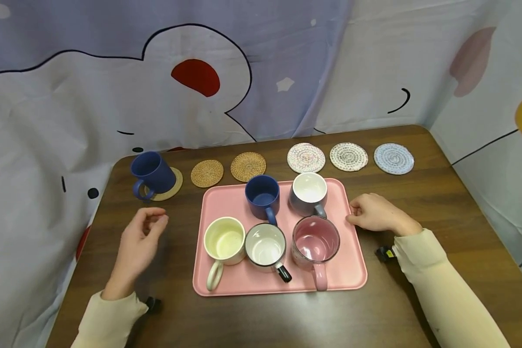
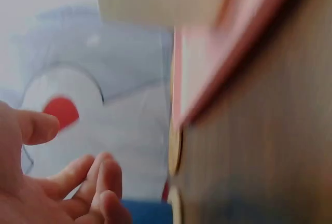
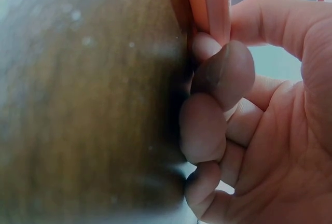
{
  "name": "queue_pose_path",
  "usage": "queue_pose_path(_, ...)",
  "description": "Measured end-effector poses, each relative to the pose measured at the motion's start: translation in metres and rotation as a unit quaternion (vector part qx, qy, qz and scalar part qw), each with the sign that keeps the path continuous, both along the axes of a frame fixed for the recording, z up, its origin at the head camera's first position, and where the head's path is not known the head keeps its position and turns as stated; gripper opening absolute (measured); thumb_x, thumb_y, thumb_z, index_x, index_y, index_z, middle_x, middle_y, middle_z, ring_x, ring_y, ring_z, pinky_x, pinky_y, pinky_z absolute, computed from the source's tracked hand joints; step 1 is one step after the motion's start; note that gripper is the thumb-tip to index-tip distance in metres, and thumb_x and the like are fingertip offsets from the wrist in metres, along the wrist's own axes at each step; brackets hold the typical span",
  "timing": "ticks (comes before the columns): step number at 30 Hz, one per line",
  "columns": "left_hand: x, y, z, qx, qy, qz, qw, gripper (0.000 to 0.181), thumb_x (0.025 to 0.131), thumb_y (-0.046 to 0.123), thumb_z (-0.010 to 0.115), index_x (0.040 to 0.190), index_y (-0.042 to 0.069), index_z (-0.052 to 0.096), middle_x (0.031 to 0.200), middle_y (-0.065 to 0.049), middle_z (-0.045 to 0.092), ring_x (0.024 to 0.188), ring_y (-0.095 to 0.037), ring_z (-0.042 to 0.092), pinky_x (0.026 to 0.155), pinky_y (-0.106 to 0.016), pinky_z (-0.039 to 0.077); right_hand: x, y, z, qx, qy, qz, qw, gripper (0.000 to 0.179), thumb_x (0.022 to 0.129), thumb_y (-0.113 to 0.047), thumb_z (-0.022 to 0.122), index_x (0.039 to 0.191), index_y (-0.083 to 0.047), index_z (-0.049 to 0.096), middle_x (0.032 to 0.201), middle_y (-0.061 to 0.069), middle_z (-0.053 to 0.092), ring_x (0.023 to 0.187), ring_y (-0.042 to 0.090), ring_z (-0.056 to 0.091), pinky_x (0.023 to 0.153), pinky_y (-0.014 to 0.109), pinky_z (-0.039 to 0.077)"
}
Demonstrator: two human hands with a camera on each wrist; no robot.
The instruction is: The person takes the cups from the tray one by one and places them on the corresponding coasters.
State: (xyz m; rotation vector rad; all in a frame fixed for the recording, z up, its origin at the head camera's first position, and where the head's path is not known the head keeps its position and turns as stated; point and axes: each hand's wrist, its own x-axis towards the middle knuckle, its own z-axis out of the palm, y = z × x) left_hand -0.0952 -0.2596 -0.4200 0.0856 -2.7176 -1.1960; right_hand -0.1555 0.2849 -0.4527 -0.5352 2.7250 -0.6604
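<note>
My right hand (image 1: 378, 212) pinches the right edge of a pink tray (image 1: 226, 193); in the right wrist view its thumb and curled fingers (image 3: 202, 128) meet at the rim. On the tray stand a navy mug (image 1: 261, 200), a grey mug (image 1: 304, 200), a cream mug (image 1: 222, 241), a white mug with a black handle (image 1: 265, 246) and a pink mug (image 1: 315, 241). My left hand (image 1: 137, 246) hovers left of the tray, fingers loosely bent, holding nothing. Just beyond it, a blue mug (image 1: 154, 174) sits on a tan coaster (image 1: 176, 186).
Two woven tan coasters (image 1: 206, 173) lie behind the tray's left part. Farther right lie a pinkish-white coaster (image 1: 306, 157), a grey-white coaster (image 1: 349, 156) and a light blue coaster (image 1: 393, 158). A printed curtain (image 1: 113, 101) hangs behind the wooden table (image 1: 417, 193).
</note>
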Motion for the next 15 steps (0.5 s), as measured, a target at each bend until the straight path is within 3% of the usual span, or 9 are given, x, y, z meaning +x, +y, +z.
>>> queue_pose_path(4, 0.03, 0.023, -0.003, 0.024, -0.04, -0.077, 0.996, 0.024, 0.106, 0.023, 0.058, 0.122, 0.006, 0.065, 0.103, -0.014, 0.073, 0.082, -0.013, 0.065, 0.068, -0.022, 0.048, -0.001, -0.002, -0.001, 0.002, 0.003, 0.004, 1.0, 0.035, 0.088, -0.022, 0.074, 0.06, -0.019, 0.054, 0.055, -0.008, 0.047, 0.054, 0.01, 0.044, 0.056, 0.028, 0.034)
queue_pose_path(7, 0.047, 0.038, -0.007, 0.053, -0.07, -0.116, 0.9893, 0.02, 0.106, 0.022, 0.06, 0.12, 0.01, 0.067, 0.092, -0.013, 0.071, 0.077, -0.017, 0.064, 0.064, -0.024, 0.048, -0.001, -0.002, -0.002, 0.003, 0.002, 0.004, 1.0, 0.035, 0.089, -0.022, 0.073, 0.06, -0.019, 0.053, 0.055, -0.008, 0.045, 0.054, 0.01, 0.043, 0.056, 0.028, 0.033)
queue_pose_path(11, 0.063, 0.054, -0.012, 0.103, -0.103, -0.147, 0.9784, 0.015, 0.105, 0.019, 0.062, 0.116, 0.011, 0.067, 0.085, -0.009, 0.066, 0.072, -0.015, 0.06, 0.061, -0.025, 0.048, 0.001, -0.001, -0.001, 0.003, -0.004, 0.001, 1.0, 0.037, 0.089, -0.023, 0.073, 0.06, -0.018, 0.05, 0.054, -0.009, 0.042, 0.053, 0.01, 0.04, 0.055, 0.028, 0.031)
queue_pose_path(15, 0.072, 0.064, -0.018, 0.171, -0.146, -0.16, 0.9611, 0.015, 0.105, 0.015, 0.06, 0.115, 0.004, 0.064, 0.086, -0.01, 0.066, 0.073, -0.011, 0.063, 0.063, -0.028, 0.056, 0.0, -0.001, 0.0, 0.001, -0.001, -0.001, 1.0, 0.037, 0.089, -0.023, 0.073, 0.06, -0.018, 0.05, 0.053, -0.01, 0.04, 0.052, 0.009, 0.038, 0.055, 0.027, 0.03)
